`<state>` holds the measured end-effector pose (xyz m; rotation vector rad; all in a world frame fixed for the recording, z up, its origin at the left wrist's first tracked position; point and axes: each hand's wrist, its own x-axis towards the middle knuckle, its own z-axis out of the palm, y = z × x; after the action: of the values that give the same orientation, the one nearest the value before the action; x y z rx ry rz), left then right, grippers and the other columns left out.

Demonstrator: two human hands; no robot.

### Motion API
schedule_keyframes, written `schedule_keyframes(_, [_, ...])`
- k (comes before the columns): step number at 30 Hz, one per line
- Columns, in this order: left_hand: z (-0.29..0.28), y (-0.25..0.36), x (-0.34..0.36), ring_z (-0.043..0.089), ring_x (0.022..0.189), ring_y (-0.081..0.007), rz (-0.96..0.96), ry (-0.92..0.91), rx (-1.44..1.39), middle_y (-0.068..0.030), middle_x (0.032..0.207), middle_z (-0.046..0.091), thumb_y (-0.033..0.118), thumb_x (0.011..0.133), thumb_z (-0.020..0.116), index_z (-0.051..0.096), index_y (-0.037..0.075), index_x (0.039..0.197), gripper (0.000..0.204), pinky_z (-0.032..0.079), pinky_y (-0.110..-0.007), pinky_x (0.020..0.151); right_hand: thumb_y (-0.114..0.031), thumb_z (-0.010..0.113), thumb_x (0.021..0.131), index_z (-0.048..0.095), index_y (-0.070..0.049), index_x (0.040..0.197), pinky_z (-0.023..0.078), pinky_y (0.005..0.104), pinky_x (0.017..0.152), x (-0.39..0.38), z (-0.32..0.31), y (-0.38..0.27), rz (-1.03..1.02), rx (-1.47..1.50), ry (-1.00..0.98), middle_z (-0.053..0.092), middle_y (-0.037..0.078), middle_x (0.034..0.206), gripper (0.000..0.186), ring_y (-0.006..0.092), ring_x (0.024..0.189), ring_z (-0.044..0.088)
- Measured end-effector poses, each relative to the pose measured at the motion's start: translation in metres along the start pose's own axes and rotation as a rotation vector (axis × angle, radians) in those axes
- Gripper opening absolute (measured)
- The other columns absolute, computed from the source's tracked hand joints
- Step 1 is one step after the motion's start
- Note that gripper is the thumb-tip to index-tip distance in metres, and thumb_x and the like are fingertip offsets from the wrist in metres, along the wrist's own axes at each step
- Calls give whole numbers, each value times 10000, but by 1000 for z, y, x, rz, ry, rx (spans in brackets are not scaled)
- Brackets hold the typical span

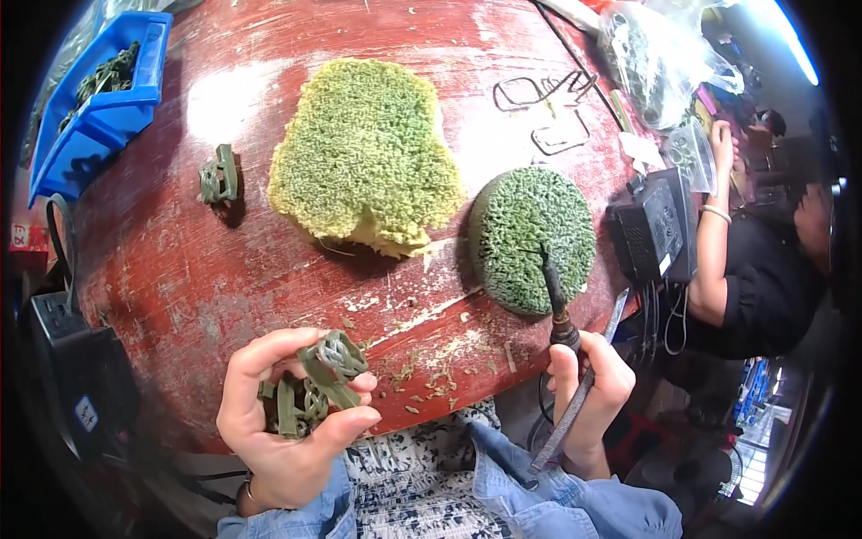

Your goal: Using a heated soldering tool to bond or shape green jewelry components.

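My left hand (274, 445) is closed around several olive-green openwork pieces (334, 366) over the table's near edge. The topmost piece shows an interlaced pattern. In my right hand (600, 391) is a dark, soldering-iron-like tool (555, 292), its thin tip at the top of a round green rough-textured block (516, 229); whether it touches, I cannot tell. A slim grey rough-faced file (576, 415) also lies slanting within that hand. Left of the round block sits a larger yellow-green spongy block (364, 153). Another olive-green openwork piece (218, 178) lies alone farther left.
Blue bins (151, 90) with dark green pieces stand at the far left of the worn red table (215, 314). Black boxes flank it, left (85, 368) and right (645, 232). Dark wire outlines (557, 136) and plastic bags (642, 67) lie beyond. Another person's arm (714, 238) is at right.
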<state>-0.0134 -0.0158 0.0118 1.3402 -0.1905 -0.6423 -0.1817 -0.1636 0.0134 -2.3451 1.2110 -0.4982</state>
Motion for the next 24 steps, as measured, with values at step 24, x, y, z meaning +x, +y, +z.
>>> schedule_keyframes(24, [-4,-4,1,624,720,-179,73,-18,157,-108,985,508,41,638,759,506,-22,1078,511,514,-248,622,-113,713,727,594,37,800,410,272,491,3,-1,3,70,123,-8,553,106,603,205,194,499,524])
